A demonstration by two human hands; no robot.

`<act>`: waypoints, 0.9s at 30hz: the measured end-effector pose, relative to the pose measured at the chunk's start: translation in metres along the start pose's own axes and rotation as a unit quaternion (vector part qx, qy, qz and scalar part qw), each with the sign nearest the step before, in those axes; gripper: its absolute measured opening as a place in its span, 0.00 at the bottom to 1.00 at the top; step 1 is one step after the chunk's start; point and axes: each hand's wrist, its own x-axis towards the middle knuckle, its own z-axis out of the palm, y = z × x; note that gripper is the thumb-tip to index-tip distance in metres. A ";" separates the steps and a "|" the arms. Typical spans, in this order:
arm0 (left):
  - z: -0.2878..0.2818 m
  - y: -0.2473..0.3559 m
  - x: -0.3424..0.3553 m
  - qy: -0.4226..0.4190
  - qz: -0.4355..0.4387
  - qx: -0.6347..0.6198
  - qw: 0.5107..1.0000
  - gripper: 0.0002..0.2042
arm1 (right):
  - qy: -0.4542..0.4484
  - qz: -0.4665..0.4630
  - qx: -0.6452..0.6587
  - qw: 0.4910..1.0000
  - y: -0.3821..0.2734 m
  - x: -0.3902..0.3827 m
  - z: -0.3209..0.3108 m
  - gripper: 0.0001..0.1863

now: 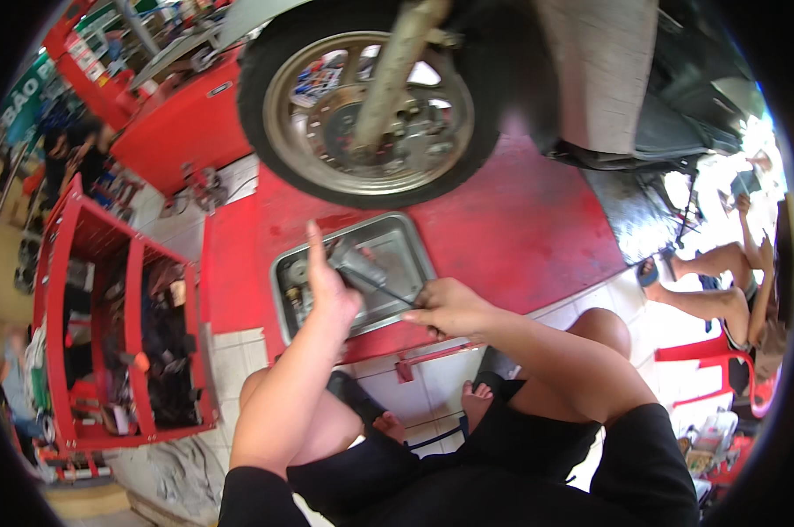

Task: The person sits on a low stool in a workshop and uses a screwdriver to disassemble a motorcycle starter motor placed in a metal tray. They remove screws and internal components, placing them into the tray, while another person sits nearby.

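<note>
My left hand (328,285) is over the left part of a metal tray (421,256), seen nearly edge-on with its fingers stretched away from me. Close beside its palm is a grey metal part (359,262), roughly cylindrical; whether they touch cannot be made out. My right hand (449,307), at the tray's near right corner, is closed round a thin dark rod-shaped tool (388,292). The rod slants up and left across the tray to the grey part beside my left hand. Small metal pieces (295,290) lie along the tray's left side.
The tray rests on a red platform (520,237), beneath a motorcycle front wheel (370,189). A red rack (133,307) with dark items stands at the left, near a red cabinet (186,123). At the right, another person (722,299) sits near a red plastic chair (704,356).
</note>
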 end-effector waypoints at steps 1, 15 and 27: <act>0.000 0.000 0.001 -0.008 0.005 0.008 1.000 0.32 | 0.064 -0.125 -0.115 0.983 0.023 0.020 0.001 0.29; 0.014 -0.017 0.003 0.037 0.022 0.037 0.998 0.28 | 0.090 -0.096 -0.063 0.989 0.019 0.013 0.004 0.21; 0.003 -0.010 0.002 -0.053 -0.043 -0.005 0.998 0.31 | 0.082 -0.135 -0.061 0.986 0.030 0.018 0.000 0.20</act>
